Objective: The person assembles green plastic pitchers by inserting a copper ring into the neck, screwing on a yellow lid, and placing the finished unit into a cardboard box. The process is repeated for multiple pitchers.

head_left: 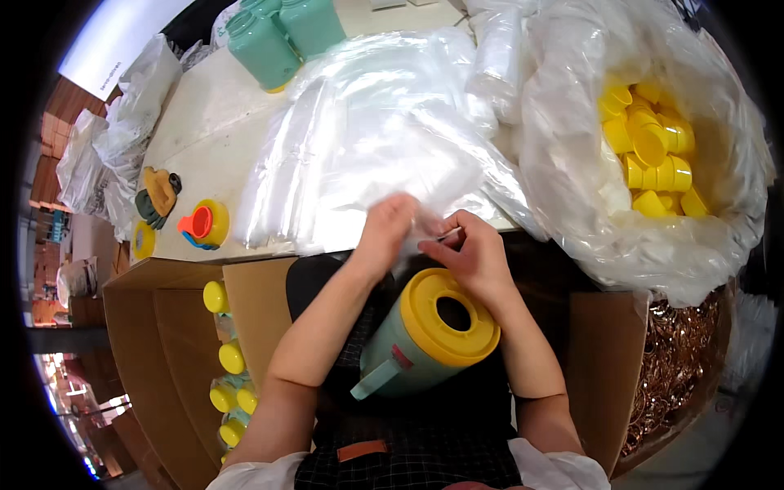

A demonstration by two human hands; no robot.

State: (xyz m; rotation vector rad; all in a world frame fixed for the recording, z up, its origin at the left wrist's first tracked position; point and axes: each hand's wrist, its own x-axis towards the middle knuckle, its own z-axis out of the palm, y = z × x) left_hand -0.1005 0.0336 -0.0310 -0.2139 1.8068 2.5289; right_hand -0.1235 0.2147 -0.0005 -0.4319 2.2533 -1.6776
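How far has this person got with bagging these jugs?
Done: several yellow-lidded jugs stand in the cardboard box. In hand: a teal jug lies in the lap while the left hand and right hand pick a clear bag from the stack. Left: unlidded jugs wait on the table.

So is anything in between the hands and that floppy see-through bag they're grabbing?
No. Both the left hand and right hand already touch the clear plastic bag at the table's near edge, with nothing visible between. The green jug with the yellow lid sits lower, in the lap, out of the way.
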